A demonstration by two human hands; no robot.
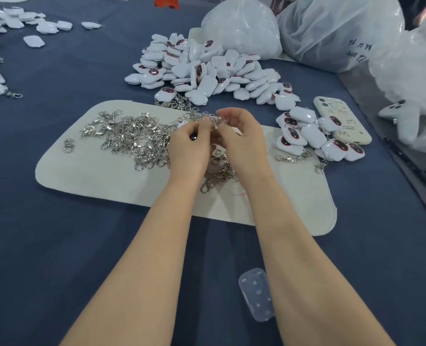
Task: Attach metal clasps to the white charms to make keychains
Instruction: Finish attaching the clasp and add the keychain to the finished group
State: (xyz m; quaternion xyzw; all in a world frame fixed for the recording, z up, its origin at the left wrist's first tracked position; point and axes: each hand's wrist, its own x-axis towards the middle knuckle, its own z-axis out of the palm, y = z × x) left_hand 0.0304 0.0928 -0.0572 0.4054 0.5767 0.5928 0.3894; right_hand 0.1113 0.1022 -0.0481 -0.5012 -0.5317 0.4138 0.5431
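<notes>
My left hand (188,147) grips a white charm (182,125), mostly hidden behind its fingers, above the cream felt mat (102,176). My right hand (242,138) pinches a metal clasp (213,119) right beside it; the fingertips of both hands meet there. A heap of loose silver clasps (129,136) lies on the mat to the left of my hands. A big pile of white charms (207,71) with dark oval faces sits behind the mat. Finished keychains (314,138) lie in a cluster at the right.
A phone in a cream case (341,118) lies at the right behind the keychains. Large plastic bags (331,31) stand at the back right. More charms (5,23) are spread at the far left. A small clear plastic box (255,294) lies between my forearms on the blue cloth (57,245).
</notes>
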